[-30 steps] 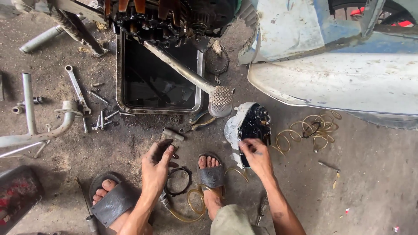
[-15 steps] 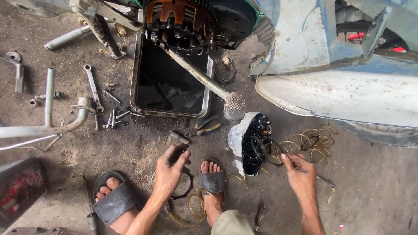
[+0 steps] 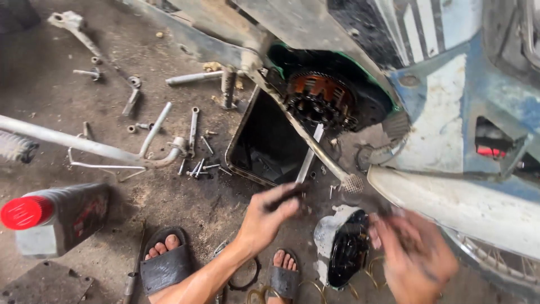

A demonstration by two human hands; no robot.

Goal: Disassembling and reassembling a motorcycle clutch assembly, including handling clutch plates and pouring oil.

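My left hand (image 3: 269,217) is raised over the dirt floor, with its fingers closed on a small dark metal part (image 3: 288,195). It hovers just below the black oil pan (image 3: 243,147) and left of the detached engine cover (image 3: 340,247), which stands on its edge. My right hand (image 3: 415,254) is blurred, to the right of that cover, with its fingers spread and nothing seen in it. Above both hands the motorcycle's exposed clutch (image 3: 319,99) sits in the open engine side. A long metal lever (image 3: 306,143) crosses in front of it.
A grey oil bottle with a red cap (image 3: 56,217) lies at the left. Wrenches and bolts (image 3: 194,141) and a bent metal tube (image 3: 84,145) litter the ground. My sandalled feet (image 3: 166,264) are at the bottom, by a black ring (image 3: 247,277). The blue-white body panel (image 3: 450,135) fills the right.
My left hand has lifted the small part off the ground and moved up toward the pan. My right hand has risen from the floor. The view has tilted up toward the engine.
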